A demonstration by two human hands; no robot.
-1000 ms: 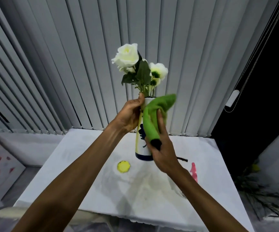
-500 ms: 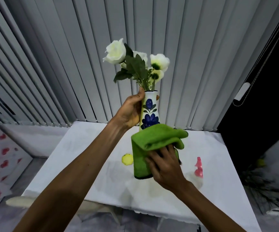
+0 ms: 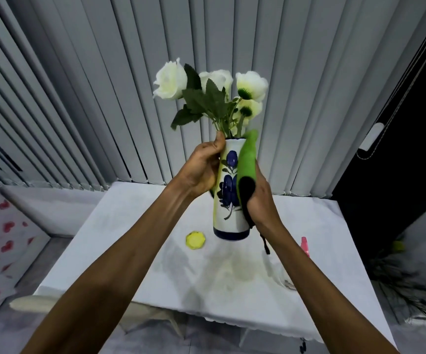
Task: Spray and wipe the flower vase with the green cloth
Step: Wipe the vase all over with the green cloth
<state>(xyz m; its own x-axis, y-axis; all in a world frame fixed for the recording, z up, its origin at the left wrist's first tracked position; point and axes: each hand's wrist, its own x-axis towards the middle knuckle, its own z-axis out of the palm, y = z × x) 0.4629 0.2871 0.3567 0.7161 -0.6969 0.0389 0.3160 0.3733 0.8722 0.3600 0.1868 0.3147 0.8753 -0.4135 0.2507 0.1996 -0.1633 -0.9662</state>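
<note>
Green cloth (image 3: 247,159) is pressed to the vase (image 3: 228,200) by the right hand (image 3: 260,203), left hand (image 3: 201,172) gripping its neck.

One view only — a wide-angle camera worn at head height, facing forward and tilted down. Both forearms (image 3: 120,264) enter from the bottom edge and meet at mid-frame, where the left hand (image 3: 201,172), the right hand (image 3: 260,200), the vase (image 3: 228,200) and the green cloth (image 3: 247,159) sit near the lens. Below and beyond them lies the white worktop (image 3: 117,226) — vertical blinds (image 3: 79,98), bowed by the lens, fill the upper half.
</note>
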